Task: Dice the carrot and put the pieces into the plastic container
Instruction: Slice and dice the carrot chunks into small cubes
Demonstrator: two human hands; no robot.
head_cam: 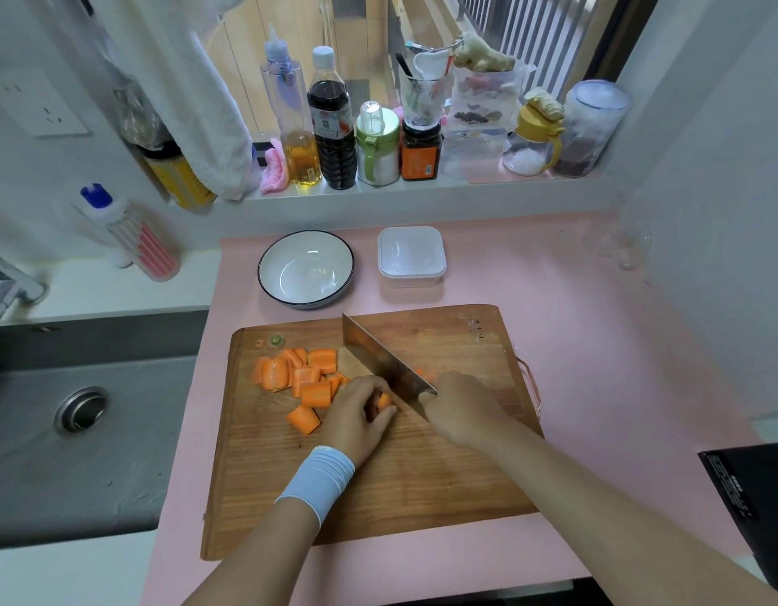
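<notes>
You're in a home kitchen: a wooden cutting board [422, 474] lies on the pink tabletop [575, 343], a steel sink [72, 452] sits left of the board, and sauce bottles [330, 124] and jars [420, 153] line the windowsill [378, 191] beyond it.

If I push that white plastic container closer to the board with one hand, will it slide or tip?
Probably slide: the plastic container is low and wide-based, so tipping seems unlikely. It looks empty and thin-walled, so likely very light and may twist from an off-centre push. The pink mat could grip it slightly; I cannot tell.
</notes>
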